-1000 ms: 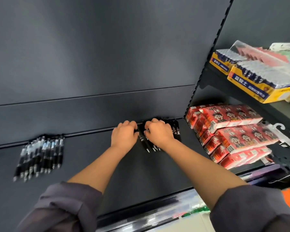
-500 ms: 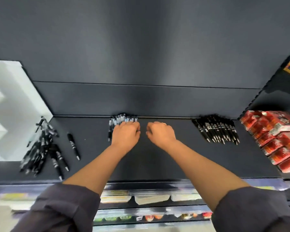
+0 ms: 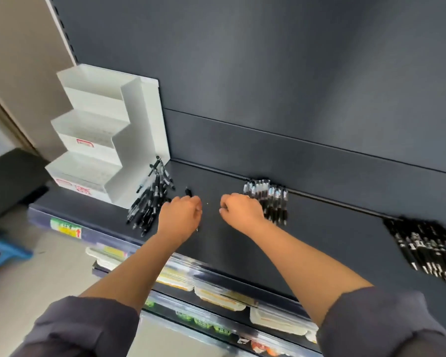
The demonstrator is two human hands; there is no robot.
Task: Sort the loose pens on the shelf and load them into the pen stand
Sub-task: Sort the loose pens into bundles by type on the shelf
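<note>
A white stepped plastic pen stand with three tiers sits on a dark grey metal shelf, pushed against the shelf's back panel. A loose heap of black pens leans against the stand's right wall, fanning out toward the shelf's front edge. Just right of that heap, the person's left hand is curled around a single black pen; its cap end pokes out beyond the knuckles and its tip shows below the fist. Further right of the stand, the right hand is clenched in a loose fist with nothing visible inside it. Directly behind that fist lies a neat row of black pens, side by side near the back panel. Farthest from the stand lies a third batch of black pens, tips toward the viewer
</note>
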